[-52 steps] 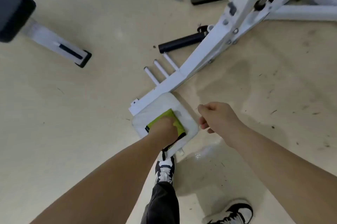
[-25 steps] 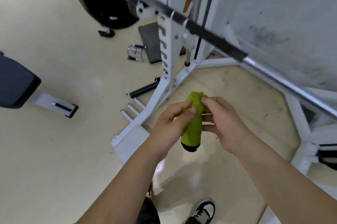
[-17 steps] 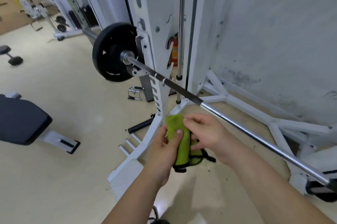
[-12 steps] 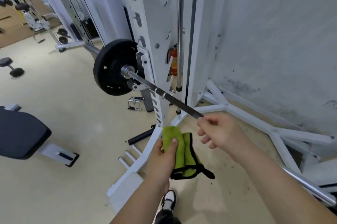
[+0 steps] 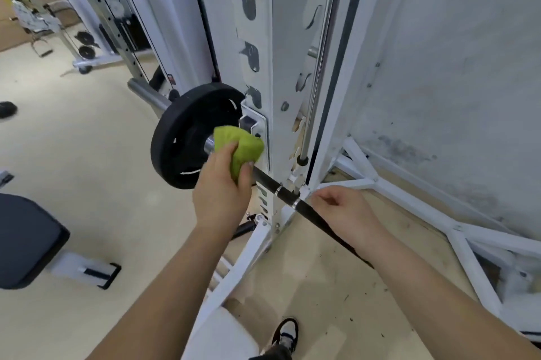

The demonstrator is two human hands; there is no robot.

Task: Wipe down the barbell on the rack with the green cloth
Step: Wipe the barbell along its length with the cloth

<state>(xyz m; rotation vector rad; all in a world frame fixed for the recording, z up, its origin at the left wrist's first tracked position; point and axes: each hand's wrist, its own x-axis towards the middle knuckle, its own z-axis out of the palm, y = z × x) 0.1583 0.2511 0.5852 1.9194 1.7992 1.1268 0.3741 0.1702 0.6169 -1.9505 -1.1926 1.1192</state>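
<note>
A white rack with slotted uprights rises from the pale floor, and the barbell lies across it, slanting from upper left to lower right. A black weight plate sits on the bar just left of the upright. A dark padded bench stands well apart at lower left. The left hand has its fingers closed on the bunched green cloth, pressing it against the bar between plate and upright. The right hand rests on the bar's dark section just right of the upright, fingers curled loosely; whether they grip it I cannot tell.
</note>
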